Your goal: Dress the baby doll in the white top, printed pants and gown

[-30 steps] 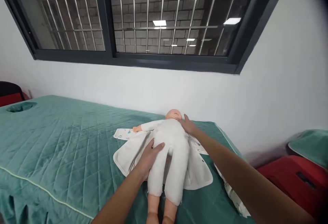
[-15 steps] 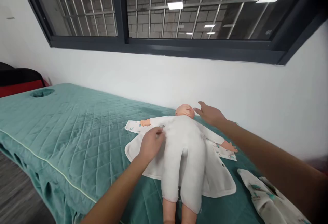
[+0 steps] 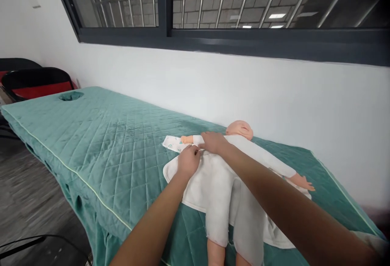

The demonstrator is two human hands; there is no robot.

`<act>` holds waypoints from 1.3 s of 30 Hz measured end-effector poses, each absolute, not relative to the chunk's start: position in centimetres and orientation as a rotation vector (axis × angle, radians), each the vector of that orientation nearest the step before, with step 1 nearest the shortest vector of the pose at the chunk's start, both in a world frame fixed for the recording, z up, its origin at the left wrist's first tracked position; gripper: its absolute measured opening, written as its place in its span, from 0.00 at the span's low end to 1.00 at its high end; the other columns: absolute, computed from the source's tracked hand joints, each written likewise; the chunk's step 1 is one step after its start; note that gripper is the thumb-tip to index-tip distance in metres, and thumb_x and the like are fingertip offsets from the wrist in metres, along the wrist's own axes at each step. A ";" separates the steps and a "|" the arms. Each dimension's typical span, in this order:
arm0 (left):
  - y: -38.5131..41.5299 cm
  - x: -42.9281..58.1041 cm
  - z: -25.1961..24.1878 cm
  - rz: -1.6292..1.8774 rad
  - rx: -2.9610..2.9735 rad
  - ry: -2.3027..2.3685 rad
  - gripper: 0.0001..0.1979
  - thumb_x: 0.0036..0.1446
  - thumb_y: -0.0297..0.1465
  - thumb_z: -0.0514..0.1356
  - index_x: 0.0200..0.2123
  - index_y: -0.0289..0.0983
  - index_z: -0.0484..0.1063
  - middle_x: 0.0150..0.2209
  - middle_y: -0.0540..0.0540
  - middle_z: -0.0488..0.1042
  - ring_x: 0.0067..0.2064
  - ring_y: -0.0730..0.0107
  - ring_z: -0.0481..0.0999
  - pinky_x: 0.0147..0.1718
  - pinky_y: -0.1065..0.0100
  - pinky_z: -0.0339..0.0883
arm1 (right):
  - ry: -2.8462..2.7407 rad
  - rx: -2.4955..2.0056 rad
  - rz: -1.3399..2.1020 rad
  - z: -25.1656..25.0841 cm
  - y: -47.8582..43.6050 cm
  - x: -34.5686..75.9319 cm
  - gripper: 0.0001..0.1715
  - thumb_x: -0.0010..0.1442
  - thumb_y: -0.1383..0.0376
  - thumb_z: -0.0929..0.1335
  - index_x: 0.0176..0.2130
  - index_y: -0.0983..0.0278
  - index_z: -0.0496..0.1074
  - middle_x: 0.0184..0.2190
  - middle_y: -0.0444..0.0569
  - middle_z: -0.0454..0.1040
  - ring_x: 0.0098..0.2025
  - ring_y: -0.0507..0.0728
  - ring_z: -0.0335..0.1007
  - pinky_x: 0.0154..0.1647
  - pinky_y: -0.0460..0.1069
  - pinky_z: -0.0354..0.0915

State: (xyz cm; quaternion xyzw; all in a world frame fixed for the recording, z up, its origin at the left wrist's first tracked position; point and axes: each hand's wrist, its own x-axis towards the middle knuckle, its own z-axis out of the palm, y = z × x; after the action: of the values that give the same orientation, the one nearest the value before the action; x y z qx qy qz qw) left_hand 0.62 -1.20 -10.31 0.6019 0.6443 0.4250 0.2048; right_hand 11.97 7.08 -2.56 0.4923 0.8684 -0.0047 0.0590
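A baby doll (image 3: 219, 176) with a white cloth body lies on its back, arms spread, head toward the wall. Under it is a white baby shirt (image 3: 172, 168), opened out, with a printed sleeve (image 3: 172, 143) beside the doll's hand on the left. My left hand (image 3: 189, 161) is closed in a pinch at the shirt's edge by the doll's side. My right hand (image 3: 215, 142) reaches across the doll's chest to the upper arm on the left, its fingers bent close to my left fingertips. What the right fingers hold is hidden.
A green quilted cover (image 3: 100, 156) lies over the bed, which has a round hole (image 3: 71, 96) at its far left end. A white wall (image 3: 152, 83) and a barred window run behind it. Black-and-red chairs (image 3: 39, 83) stand at the left.
My right hand has moved left from beside the doll's head to the arm on the left, meeting my left hand. My left hand stays near the doll's side. The view has shifted.
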 end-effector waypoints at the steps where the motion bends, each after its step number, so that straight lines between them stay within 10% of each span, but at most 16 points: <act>1: -1.2 0.6 -10.3 1.223 1.650 1.781 0.08 0.60 0.31 0.57 0.32 0.39 0.76 0.35 0.45 0.76 0.39 0.62 0.73 0.37 0.65 0.61 | 2.623 1.503 -0.013 -2.4 7.1 12.1 0.24 0.61 0.52 0.68 0.49 0.66 0.70 0.47 0.63 0.74 0.50 0.71 0.70 0.50 0.62 0.62; 22: -2.1 -1.2 -10.1 1.779 1.036 1.535 0.10 0.55 0.34 0.58 0.34 0.35 0.75 0.36 0.44 0.79 0.39 0.65 0.76 0.43 0.66 0.68 | 2.756 1.389 0.091 -0.7 1.8 17.1 0.31 0.66 0.43 0.56 0.48 0.61 0.72 0.46 0.58 0.76 0.48 0.67 0.71 0.48 0.58 0.62; 34: -3.5 1.5 -10.0 1.492 1.701 1.609 0.06 0.60 0.32 0.57 0.32 0.39 0.73 0.35 0.47 0.76 0.40 0.65 0.73 0.43 0.66 0.64 | 2.748 1.514 0.104 -2.9 2.1 15.6 0.23 0.66 0.51 0.62 0.46 0.64 0.74 0.46 0.60 0.76 0.50 0.68 0.70 0.53 0.60 0.59; 39: -3.3 1.4 -10.2 1.425 1.745 1.903 0.10 0.63 0.34 0.55 0.46 0.39 0.71 0.41 0.44 0.76 0.43 0.63 0.74 0.46 0.63 0.64 | 2.825 1.634 0.079 -1.2 1.9 16.5 0.22 0.66 0.53 0.63 0.51 0.62 0.73 0.50 0.58 0.75 0.54 0.66 0.69 0.55 0.58 0.59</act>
State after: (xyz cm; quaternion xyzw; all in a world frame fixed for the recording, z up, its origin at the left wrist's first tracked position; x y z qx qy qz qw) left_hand 1.39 -3.29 -10.18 0.5890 0.6422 0.4810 0.0962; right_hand 16.55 1.88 -1.22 0.4997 0.8637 0.0242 -0.0615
